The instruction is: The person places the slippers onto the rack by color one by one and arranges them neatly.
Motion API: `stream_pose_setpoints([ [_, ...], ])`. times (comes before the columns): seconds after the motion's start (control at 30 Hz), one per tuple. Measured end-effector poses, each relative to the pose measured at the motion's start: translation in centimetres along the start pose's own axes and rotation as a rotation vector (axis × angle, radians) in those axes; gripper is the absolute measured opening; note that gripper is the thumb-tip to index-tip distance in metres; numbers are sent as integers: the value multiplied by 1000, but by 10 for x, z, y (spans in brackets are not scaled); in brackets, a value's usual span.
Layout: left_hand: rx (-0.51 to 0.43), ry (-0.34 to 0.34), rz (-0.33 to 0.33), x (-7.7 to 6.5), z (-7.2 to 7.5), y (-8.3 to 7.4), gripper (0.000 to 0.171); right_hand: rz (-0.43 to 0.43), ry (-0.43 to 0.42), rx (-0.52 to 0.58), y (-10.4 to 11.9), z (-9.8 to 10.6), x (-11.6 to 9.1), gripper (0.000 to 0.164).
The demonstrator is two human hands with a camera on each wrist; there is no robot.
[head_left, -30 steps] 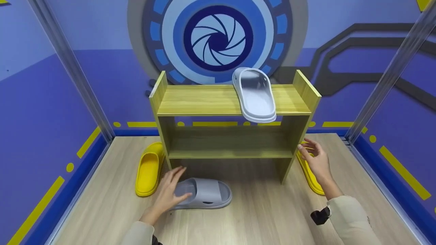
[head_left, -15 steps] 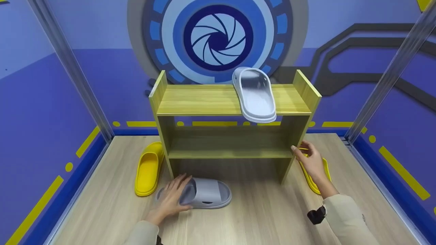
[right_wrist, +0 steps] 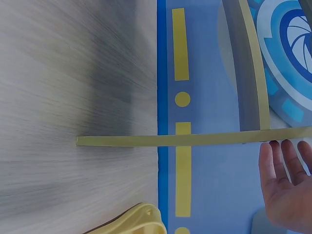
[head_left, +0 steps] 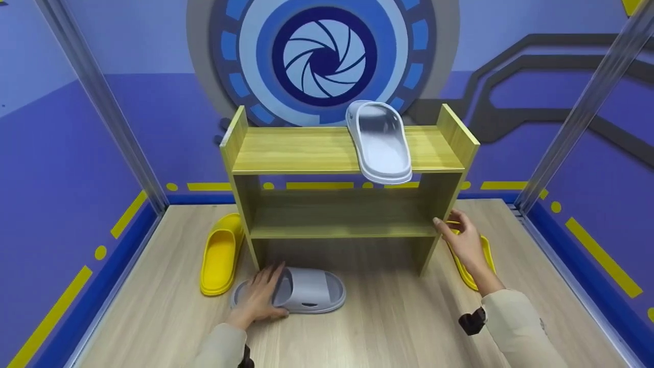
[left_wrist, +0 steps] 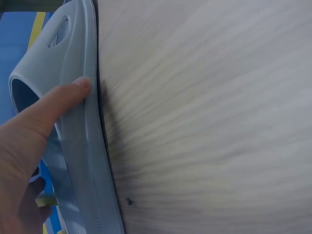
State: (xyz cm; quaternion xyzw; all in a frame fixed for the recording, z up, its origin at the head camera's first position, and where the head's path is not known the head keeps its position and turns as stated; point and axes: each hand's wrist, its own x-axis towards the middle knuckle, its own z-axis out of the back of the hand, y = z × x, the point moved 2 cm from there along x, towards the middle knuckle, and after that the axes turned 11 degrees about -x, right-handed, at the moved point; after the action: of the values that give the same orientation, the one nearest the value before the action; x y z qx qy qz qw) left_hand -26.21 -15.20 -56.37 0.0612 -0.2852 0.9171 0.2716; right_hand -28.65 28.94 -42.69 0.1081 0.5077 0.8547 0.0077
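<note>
Lowered since one second ago, the left grip point(head_left: 259, 296) grasps the grey slipper point(head_left: 310, 289) around its heel half; we find that slipper flat on the bench point(head_left: 378, 327), at the rack's point(head_left: 235, 135) front left. We note the right grip point(head_left: 466, 248), shifted inward, is released, fingertips touching the right side panel point(head_left: 459, 134) near a yellow slipper point(head_left: 487, 254). We record a pale slipper point(head_left: 386, 148) up top.
</note>
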Motion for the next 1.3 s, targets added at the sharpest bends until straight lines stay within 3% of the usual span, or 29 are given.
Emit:
stream_pose_setpoints([
  [0.17, 19, 91, 106, 1, -1, 3, 111, 3, -5, 20, 14, 0, -5, 57],
  [0.4, -12, 67, 78, 2, 1, 0, 113, -6, -15, -8, -9, -1, 6, 61],
  [0.63, -10, 138, 185, 6, 2, -2, 108, 11, -30, -48, -17, -4, 11, 63],
  [0.77, 53, 196, 229, 8, -1, -2, 109, 16, -23, -46, -17, -3, 11, 63],
  [1.3, 50, 205, 196, 8, -2, -7, 105, 66, -74, -155, -17, -2, 15, 56],
])
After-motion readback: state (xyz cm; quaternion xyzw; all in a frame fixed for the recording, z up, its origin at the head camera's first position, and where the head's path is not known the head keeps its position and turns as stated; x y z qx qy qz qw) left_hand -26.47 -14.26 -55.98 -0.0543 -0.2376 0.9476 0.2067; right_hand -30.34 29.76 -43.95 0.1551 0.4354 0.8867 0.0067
